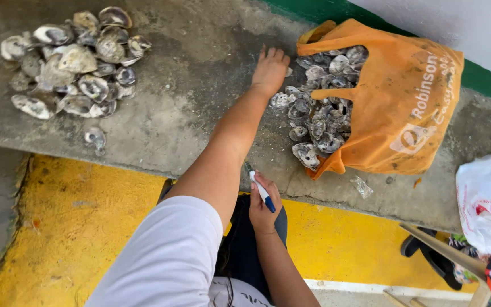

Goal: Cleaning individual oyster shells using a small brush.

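Left hand (269, 69) spread flat, reaching to the shells (313, 122) spilling from the orange bag (404, 108). Right hand (263, 206) closed around a pen (262, 192). Picking step, probably. Next: fingers closing on one shell near the hand.

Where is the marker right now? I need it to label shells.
In the head view the marker is in the right hand, low at centre, near the concrete ledge edge, below the orange bag.

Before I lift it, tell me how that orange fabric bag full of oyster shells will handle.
The orange fabric bag will probably be floppy: its sides crease and sag. It is likely heavy for its size, packed with grey oyster shells. Lying on its side with the mouth open, it may well spill more shells onto the concrete ledge.
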